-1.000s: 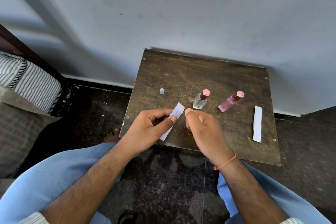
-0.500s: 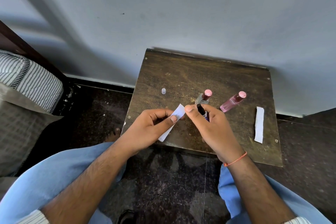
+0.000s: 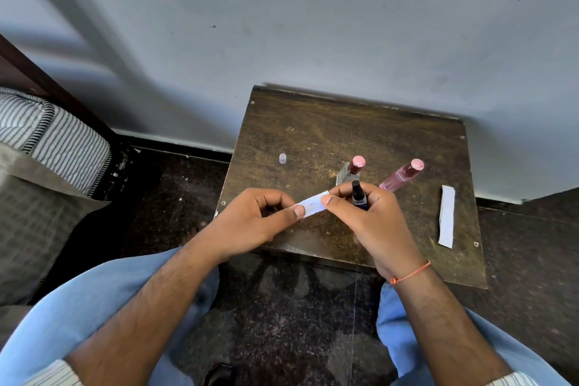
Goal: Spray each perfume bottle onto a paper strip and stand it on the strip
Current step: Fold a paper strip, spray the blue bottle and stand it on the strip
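Most of the dark bottle (image 3: 359, 196) is hidden inside the right hand (image 3: 372, 222); only its black neck and a bit of blue glass show. The near end of the paper strip (image 3: 313, 204) disappears behind the left hand (image 3: 260, 222) thumb. The clear bottle (image 3: 347, 173) has its base covered by the right hand's fingers. Both forearms are cut off by the near edge.

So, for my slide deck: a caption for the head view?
Both hands pinch a paper strip; the right also grips a dark perfume bottle.

three bottles (image 3: 359, 196), two strips (image 3: 313, 204), one cap (image 3: 282, 158)
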